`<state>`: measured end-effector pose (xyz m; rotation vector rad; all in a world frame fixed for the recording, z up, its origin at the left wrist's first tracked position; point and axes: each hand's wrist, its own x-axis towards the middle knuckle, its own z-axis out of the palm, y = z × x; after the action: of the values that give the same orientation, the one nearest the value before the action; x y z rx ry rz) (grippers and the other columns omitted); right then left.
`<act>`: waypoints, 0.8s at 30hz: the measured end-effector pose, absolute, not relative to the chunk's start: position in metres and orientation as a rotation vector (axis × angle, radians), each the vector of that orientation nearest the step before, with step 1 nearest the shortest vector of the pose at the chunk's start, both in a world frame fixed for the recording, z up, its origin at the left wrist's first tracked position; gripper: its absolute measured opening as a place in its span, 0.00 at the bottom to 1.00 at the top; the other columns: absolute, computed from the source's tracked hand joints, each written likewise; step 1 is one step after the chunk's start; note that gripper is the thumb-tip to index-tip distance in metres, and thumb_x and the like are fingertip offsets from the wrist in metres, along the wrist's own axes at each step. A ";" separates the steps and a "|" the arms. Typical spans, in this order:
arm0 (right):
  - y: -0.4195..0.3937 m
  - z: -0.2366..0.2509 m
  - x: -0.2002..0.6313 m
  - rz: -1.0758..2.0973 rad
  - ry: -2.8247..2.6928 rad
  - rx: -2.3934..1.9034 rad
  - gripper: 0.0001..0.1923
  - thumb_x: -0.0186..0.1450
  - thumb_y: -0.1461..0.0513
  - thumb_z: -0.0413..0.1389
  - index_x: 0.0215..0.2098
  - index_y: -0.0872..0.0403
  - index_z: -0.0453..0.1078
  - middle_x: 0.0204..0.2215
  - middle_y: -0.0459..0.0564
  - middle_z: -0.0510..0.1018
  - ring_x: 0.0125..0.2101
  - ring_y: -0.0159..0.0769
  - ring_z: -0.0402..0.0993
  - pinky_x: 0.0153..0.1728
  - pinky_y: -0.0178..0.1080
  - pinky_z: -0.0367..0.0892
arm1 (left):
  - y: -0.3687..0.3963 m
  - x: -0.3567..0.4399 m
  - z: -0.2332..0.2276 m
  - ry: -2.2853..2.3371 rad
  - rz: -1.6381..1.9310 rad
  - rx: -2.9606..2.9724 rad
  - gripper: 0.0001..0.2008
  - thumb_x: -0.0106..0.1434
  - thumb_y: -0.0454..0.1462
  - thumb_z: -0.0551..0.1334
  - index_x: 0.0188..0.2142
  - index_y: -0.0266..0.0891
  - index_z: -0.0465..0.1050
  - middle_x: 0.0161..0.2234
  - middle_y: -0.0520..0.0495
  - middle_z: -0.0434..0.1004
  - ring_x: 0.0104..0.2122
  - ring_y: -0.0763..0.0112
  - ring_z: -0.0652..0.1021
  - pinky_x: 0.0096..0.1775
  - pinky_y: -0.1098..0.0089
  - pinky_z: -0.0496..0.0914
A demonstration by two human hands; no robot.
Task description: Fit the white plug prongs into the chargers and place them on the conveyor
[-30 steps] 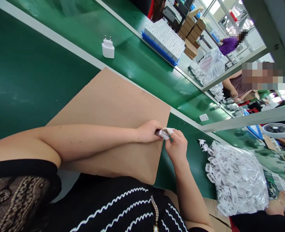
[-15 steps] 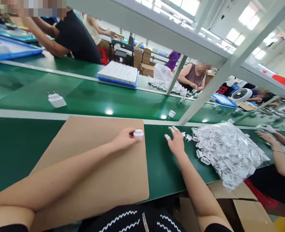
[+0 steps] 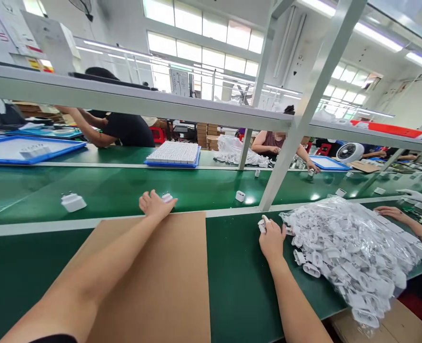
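My left hand reaches over the green belt past the far edge of a cardboard sheet. Its fingers are spread, and a white plug charger stands on the belt between thumb and fingers, pins upward. My right hand is low over the green table, fingertips in white covers. Its thumb and fingers close on a small white plug part, partly hidden. Just right of that hand lies a clear bag spilling many white plug parts.
Another white charger lies on the belt at left, and a white charger housing farther right. A slanted metal post rises beyond my right hand. Across the belt stands a blue tray of white pieces. Co-workers sit opposite and at right.
My left hand has carried the charger from above the cardboard forward to the belt, and its fingers have spread. My right hand has closed on a small plug part. The view has tilted up.
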<state>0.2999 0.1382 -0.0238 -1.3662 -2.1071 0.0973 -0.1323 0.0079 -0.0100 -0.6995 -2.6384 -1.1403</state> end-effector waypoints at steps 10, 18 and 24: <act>0.124 -0.035 0.285 0.843 -1.846 -1.087 0.23 0.67 0.61 0.49 0.58 0.60 0.67 0.43 0.60 0.81 0.40 0.46 0.80 0.46 0.48 0.75 | 0.141 -0.072 -0.033 -2.359 -0.960 -1.970 0.50 0.54 0.47 0.73 0.72 0.39 0.55 0.74 0.31 0.52 0.72 0.39 0.56 0.70 0.46 0.54; 0.121 -0.033 0.290 0.747 -2.005 -1.089 0.23 0.63 0.63 0.53 0.55 0.57 0.77 0.43 0.58 0.77 0.37 0.43 0.79 0.42 0.44 0.76 | 0.209 -0.030 -0.023 -2.455 -0.952 -2.221 0.34 0.56 0.44 0.73 0.61 0.42 0.70 0.63 0.34 0.72 0.63 0.45 0.73 0.61 0.54 0.69; 0.115 -0.020 0.292 0.658 -2.090 -1.031 0.18 0.65 0.64 0.55 0.51 0.56 0.78 0.40 0.53 0.77 0.32 0.38 0.75 0.37 0.40 0.74 | 0.175 -0.016 -0.013 -2.516 -1.158 -2.047 0.13 0.63 0.42 0.68 0.45 0.43 0.70 0.48 0.43 0.81 0.48 0.54 0.81 0.50 0.58 0.75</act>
<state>0.2920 0.1154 -0.0196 -1.0315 -2.0898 0.6577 -0.0160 0.1752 -0.0135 -2.0472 -2.5158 -1.1581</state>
